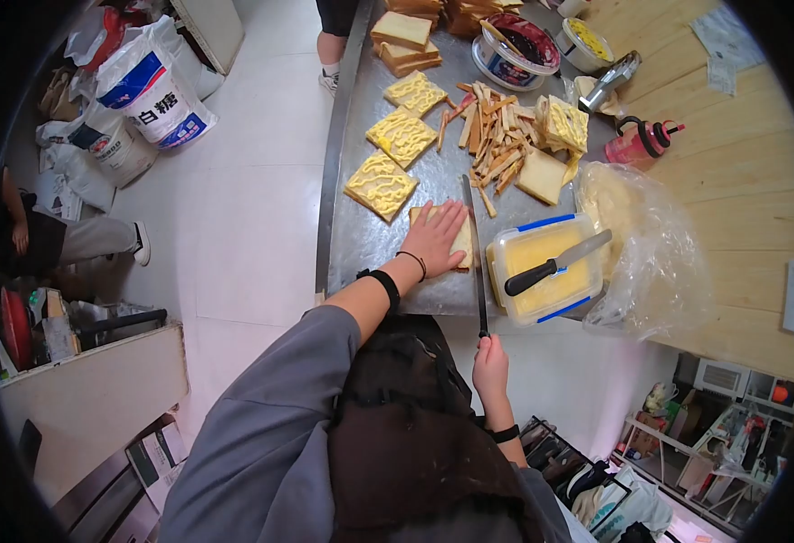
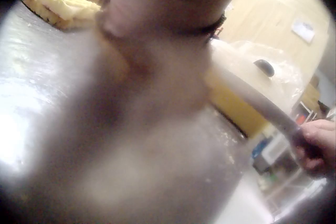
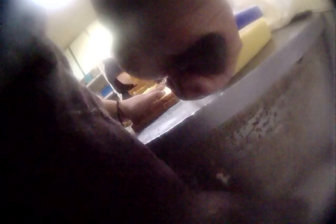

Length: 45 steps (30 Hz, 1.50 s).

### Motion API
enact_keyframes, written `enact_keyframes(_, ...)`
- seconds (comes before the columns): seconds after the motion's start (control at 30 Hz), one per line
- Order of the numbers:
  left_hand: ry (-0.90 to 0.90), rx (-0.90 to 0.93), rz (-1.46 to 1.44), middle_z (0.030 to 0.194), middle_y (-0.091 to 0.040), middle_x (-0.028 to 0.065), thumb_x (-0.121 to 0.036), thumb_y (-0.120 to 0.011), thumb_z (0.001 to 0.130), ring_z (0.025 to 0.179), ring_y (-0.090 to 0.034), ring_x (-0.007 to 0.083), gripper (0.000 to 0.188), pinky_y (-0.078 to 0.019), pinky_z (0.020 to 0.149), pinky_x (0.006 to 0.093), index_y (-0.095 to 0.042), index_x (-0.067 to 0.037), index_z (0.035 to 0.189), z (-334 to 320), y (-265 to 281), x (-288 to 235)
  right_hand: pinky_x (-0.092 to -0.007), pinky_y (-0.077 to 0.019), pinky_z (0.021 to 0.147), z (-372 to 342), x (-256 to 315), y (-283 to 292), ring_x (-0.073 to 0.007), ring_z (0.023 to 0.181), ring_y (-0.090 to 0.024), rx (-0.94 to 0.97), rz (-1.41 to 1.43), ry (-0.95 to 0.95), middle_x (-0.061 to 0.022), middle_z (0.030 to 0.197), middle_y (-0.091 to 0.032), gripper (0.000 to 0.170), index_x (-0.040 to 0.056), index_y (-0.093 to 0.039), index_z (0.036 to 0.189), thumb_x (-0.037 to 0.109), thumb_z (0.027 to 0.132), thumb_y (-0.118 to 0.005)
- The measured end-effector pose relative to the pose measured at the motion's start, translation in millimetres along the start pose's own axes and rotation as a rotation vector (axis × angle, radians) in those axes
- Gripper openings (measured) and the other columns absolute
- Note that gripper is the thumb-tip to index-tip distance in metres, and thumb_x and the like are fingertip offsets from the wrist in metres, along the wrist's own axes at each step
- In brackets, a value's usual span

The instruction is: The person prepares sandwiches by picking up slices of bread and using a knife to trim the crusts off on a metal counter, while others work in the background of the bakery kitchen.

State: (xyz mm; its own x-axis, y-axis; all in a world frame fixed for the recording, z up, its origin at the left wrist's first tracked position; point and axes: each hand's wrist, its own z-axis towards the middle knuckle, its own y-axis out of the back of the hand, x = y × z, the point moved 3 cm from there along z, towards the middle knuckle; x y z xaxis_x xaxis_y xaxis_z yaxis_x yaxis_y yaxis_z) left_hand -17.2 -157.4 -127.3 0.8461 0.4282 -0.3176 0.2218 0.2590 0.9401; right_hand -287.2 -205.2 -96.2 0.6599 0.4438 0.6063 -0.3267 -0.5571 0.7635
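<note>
My left hand (image 1: 435, 237) lies flat, fingers extended, on a bread slice (image 1: 463, 246) near the table's front edge. My right hand (image 1: 490, 364) grips the dark handle of a long knife (image 1: 477, 244), whose blade runs along the slice's right side. The left wrist view shows the right hand (image 2: 319, 142) around the handle; most else there is blurred. In the right wrist view the right hand (image 3: 178, 50) looms close, with the left hand (image 3: 143, 106) beyond it. Three slices with yellow topping (image 1: 381, 185) lie behind the left hand.
A tub of yellow spread (image 1: 542, 299) with a black-handled knife (image 1: 555, 262) across it stands right of the long knife. Behind are cut crusts (image 1: 497, 136), a topped stack (image 1: 562, 125), a tub of dark red filling (image 1: 516, 54) and a plastic bag (image 1: 641, 253).
</note>
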Motion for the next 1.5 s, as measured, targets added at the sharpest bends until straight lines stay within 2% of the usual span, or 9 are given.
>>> enact_keyframes(0.03, 0.002, -0.004, 0.002, 0.159, -0.025, 0.0124, -0.05, -0.05, 0.089, 0.148, -0.02, 0.0246, 0.083, -0.0119, 0.12, 0.0491, -0.023, -0.004, 0.152, 0, -1, 0, -0.0394, -0.0426, 0.052, 1, 0, -1, -0.0256, 0.052, -0.057, 0.002, -0.006, -0.001, -0.0098, 0.056, -0.054, 0.033, 0.0024, -0.054, 0.085, 0.027, 0.103, -0.04)
enact_keyframes(0.13, 0.034, -0.015, 0.0, 0.158, -0.026, 0.0125, -0.05, -0.05, 0.089, 0.147, -0.022, 0.0245, 0.082, -0.0126, 0.119, 0.0493, -0.024, -0.004, 0.152, -1, -1, -2, -0.0531, -0.0431, 0.061, -1, 9, 4, -0.0461, 0.071, -0.06, 0.055, 0.056, -0.089, -0.0232, 0.072, -0.061, 0.03, 0.0026, -0.054, 0.091, 0.027, 0.102, -0.04)
enact_keyframes(0.43, 0.049, -0.041, 0.005, 0.157, -0.027, 0.0135, -0.05, -0.05, 0.088, 0.146, -0.023, 0.025, 0.082, -0.013, 0.119, 0.0497, -0.026, -0.003, 0.151, -2, -1, -4, -0.0536, -0.0431, 0.061, 0, 7, 6, -0.0459, 0.072, -0.06, 0.055, -0.004, -0.089, -0.0233, 0.072, -0.061, 0.031, 0.0023, -0.054, 0.091, 0.027, 0.102, -0.04)
enact_keyframes(0.73, 0.048, -0.034, 0.019, 0.158, -0.027, 0.0137, -0.05, -0.05, 0.088, 0.146, -0.023, 0.0253, 0.083, -0.0132, 0.119, 0.0497, -0.025, -0.003, 0.152, -2, -1, -4, -0.0579, -0.0418, 0.062, -4, 7, 5, -0.0506, 0.074, -0.058, 0.061, -0.053, -0.051, -0.0282, 0.075, -0.06, 0.03, 0.0011, -0.051, 0.093, 0.028, 0.102, -0.04)
enact_keyframes(0.93, 0.058, 0.013, 0.016, 0.158, -0.026, 0.0137, -0.05, -0.049, 0.089, 0.147, -0.022, 0.0256, 0.082, -0.0132, 0.119, 0.0502, -0.024, -0.003, 0.152, 0, 4, -5, -0.0584, -0.0416, 0.062, -43, -8, 12, -0.0514, 0.075, -0.058, 0.146, -0.093, -0.128, -0.0297, 0.075, -0.06, 0.03, -0.0003, -0.051, 0.093, 0.027, 0.102, -0.04)
enact_keyframes(1.03, 0.052, 0.026, 0.052, 0.158, -0.025, 0.0137, -0.05, -0.048, 0.09, 0.147, -0.022, 0.0257, 0.082, -0.0128, 0.118, 0.0509, -0.024, -0.003, 0.152, 0, 4, -6, -0.0548, -0.0408, 0.058, -46, -6, 12, -0.0479, 0.068, -0.057, 0.109, -0.079, -0.096, -0.0259, 0.07, -0.058, 0.031, -0.0009, -0.051, 0.09, 0.025, 0.103, -0.039)
enact_keyframes(1.13, 0.037, 0.028, 0.09, 0.159, -0.024, 0.0137, -0.051, -0.047, 0.09, 0.147, -0.021, 0.0256, 0.082, -0.0124, 0.118, 0.0516, -0.024, -0.002, 0.152, -1, 2, -7, -0.059, -0.0423, 0.062, -20, 5, -1, -0.0515, 0.074, -0.058, 0.088, -0.054, -0.033, -0.0299, 0.075, -0.06, 0.03, -0.0004, -0.05, 0.094, 0.026, 0.102, -0.04)
enact_keyframes(1.23, 0.035, 0.039, 0.094, 0.159, -0.022, 0.0135, -0.051, -0.047, 0.091, 0.148, -0.019, 0.0255, 0.082, -0.0114, 0.118, 0.0521, -0.023, -0.002, 0.152, -1, -1, -7, -0.0592, -0.0431, 0.063, 14, 19, -14, -0.0518, 0.074, -0.058, 0.088, -0.038, -0.028, -0.0294, 0.074, -0.06, 0.028, 0.0002, -0.049, 0.095, 0.026, 0.102, -0.04)
enact_keyframes(1.5, 0.041, 0.065, 0.08, 0.159, -0.023, 0.0139, -0.05, -0.048, 0.09, 0.148, -0.019, 0.0257, 0.083, -0.0096, 0.119, 0.0519, -0.021, -0.003, 0.153, 4, 1, -9, -0.059, -0.0455, 0.062, -48, -10, 20, -0.0496, 0.071, -0.06, 0.129, -0.169, -0.121, -0.0276, 0.073, -0.061, 0.024, 0.0027, -0.048, 0.094, 0.026, 0.1, -0.045)
